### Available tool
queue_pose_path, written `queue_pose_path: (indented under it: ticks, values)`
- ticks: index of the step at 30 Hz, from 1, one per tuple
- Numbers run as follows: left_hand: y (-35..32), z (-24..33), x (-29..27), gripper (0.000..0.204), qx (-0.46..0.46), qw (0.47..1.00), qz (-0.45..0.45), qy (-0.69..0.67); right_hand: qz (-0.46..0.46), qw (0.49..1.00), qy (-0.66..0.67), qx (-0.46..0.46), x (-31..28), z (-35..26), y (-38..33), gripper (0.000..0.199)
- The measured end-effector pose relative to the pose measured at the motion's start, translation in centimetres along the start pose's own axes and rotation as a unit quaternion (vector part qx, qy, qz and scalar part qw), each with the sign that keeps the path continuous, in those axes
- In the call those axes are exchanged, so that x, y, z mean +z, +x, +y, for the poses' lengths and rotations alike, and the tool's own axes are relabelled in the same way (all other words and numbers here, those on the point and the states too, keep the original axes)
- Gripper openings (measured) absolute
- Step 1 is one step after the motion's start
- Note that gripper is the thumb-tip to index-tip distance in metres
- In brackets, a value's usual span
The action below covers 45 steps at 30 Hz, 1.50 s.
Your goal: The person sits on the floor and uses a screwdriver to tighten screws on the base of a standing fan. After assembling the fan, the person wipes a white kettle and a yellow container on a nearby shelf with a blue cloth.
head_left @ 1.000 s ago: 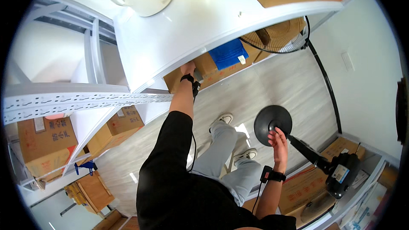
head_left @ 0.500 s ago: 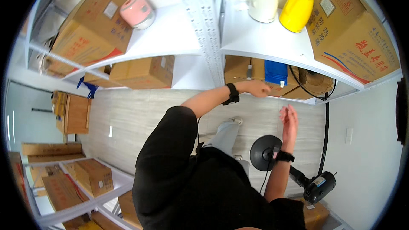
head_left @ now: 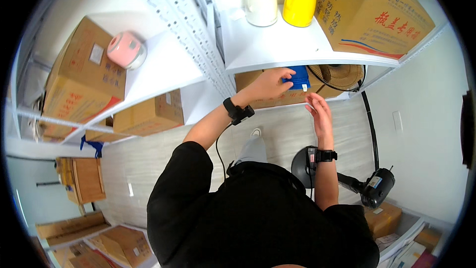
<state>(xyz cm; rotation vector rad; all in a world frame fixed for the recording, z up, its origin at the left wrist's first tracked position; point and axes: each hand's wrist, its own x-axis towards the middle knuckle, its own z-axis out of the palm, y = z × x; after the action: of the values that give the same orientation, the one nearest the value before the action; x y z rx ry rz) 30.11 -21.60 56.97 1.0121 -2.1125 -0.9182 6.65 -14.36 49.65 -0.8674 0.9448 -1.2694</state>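
Left hand [head_left: 267, 83] and right hand [head_left: 320, 111] neared blue cloth [head_left: 300, 80] beneath shelf edge [head_left: 277, 63], grips unclenched, room between

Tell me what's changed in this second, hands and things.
Left hand went from the left end of the cardboard boxes rightward to the folded blue cloth; can't tell if it grips. Right hand went forward from over the round black base toward the cloth, holding nothing. Unchanged: white jug and yellow jug on the upper shelf.
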Motion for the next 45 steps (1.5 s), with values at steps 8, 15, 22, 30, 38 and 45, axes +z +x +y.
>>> queue_pose_path:
  ticks: [8,15,22,30,38,45]
  values:
    - [11.4,-11.9,-6.6,0.056,-0.047,0.971,0.230,0.040,0.099,0.994,0.043,0.016,0.9,0.0,6.5,0.029]
    - [21.7,-16.8,-15.1,0.090,-0.107,0.865,0.473,0.130,0.137,0.988,0.051,0.045,-0.8,-0.3,8.9,0.030]
    - [25.5,-16.0,-16.8,0.081,-0.157,0.907,0.389,0.040,0.055,0.984,-0.020,0.169,-5.3,1.6,12.1,0.031]
    - [26.7,-20.5,-16.6,0.054,-0.040,0.869,0.483,-0.096,0.017,0.956,-0.075,0.284,-11.4,8.1,16.1,0.041]
    - [21.5,-12.9,-12.8,0.045,-0.075,0.859,0.475,-0.175,0.034,0.947,0.018,0.317,-17.1,16.3,18.0,0.039]
    - [17.3,-10.3,-11.2,0.048,-0.117,0.853,0.467,-0.200,0.207,0.903,-0.006,0.376,-14.9,22.2,22.8,0.055]
